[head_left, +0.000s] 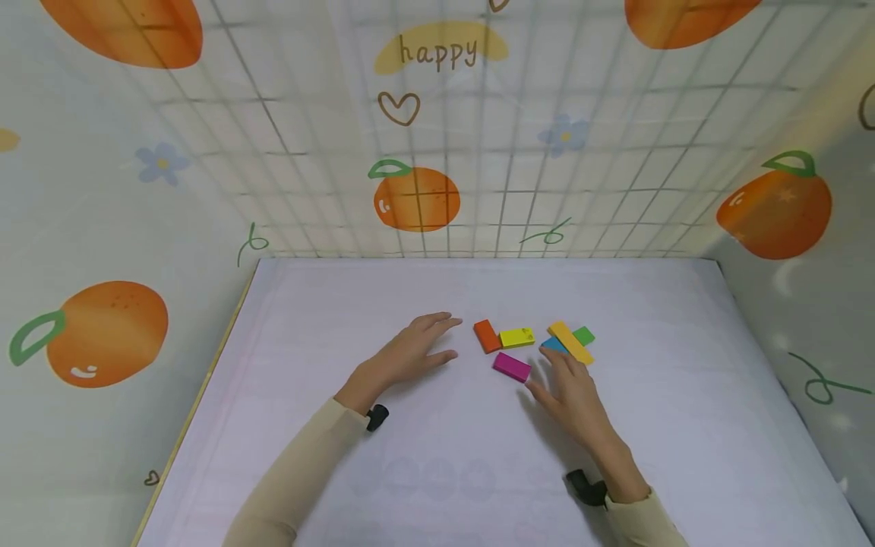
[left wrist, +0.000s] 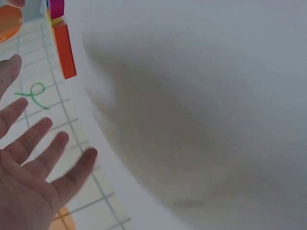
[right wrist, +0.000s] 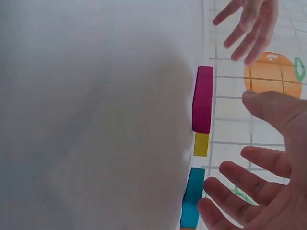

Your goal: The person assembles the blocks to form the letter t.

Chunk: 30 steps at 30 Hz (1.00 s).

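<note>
Several coloured blocks lie on the white table in the head view. A red-orange block (head_left: 487, 336) touches the end of a yellow block (head_left: 516, 338), with a magenta block (head_left: 511, 367) just in front. To their right, an orange-yellow block (head_left: 570, 343) lies across a blue block (head_left: 554, 345) and a green block (head_left: 584, 336). My left hand (head_left: 417, 349) is held left of the red-orange block, fingers spread and holding nothing. Over the near side of the crossed blocks, my right hand (head_left: 573, 395) has its fingers apart, thumb near the magenta block; it grips nothing.
A white tabletop (head_left: 437, 486) spreads around the blocks. Behind it stands a gridded backdrop (head_left: 307, 190) printed with oranges, and similar printed sheets rise at both sides. Dark wrist bands (head_left: 585, 488) sit below both hands.
</note>
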Motion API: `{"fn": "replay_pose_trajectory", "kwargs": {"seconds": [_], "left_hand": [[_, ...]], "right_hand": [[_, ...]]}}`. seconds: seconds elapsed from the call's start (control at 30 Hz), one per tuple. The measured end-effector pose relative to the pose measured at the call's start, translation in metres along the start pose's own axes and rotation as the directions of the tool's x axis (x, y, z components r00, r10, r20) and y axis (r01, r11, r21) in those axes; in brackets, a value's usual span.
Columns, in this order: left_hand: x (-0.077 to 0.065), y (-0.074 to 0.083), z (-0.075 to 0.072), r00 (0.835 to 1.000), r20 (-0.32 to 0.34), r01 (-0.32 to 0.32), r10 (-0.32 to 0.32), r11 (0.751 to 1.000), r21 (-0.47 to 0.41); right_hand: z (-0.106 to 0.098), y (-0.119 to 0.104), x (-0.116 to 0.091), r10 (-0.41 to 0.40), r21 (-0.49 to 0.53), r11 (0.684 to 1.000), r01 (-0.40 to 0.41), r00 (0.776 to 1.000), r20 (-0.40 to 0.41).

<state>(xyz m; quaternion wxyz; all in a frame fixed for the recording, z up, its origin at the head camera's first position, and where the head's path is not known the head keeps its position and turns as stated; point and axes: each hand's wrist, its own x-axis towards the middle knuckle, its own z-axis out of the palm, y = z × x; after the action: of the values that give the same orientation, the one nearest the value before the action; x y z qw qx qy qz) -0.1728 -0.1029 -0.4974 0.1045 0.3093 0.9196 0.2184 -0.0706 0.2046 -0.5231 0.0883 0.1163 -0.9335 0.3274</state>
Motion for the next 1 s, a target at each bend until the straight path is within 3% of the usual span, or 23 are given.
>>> {"fn": "replay_pose_trajectory", "kwargs": {"seconds": [0.27,0.7,1.0], "left_hand": [[0.031,-0.003,0.007,0.998,0.045,-0.043,0.048,0.992,-0.115],[0.067,-0.002,0.011,0.988,0.134,-0.048,0.075,0.979,-0.201],[0.083,-0.001,0.018,0.976,0.179,-0.086,0.125,0.974,-0.210]], "right_hand": [[0.007,-0.001,0.005,0.036,0.115,0.993,-0.040,0.999,0.033],[0.011,-0.002,0.013,0.149,0.141,0.977,-0.160,0.985,0.087],[0.013,-0.001,0.018,0.112,0.178,0.975,-0.131,0.987,0.113]]}}
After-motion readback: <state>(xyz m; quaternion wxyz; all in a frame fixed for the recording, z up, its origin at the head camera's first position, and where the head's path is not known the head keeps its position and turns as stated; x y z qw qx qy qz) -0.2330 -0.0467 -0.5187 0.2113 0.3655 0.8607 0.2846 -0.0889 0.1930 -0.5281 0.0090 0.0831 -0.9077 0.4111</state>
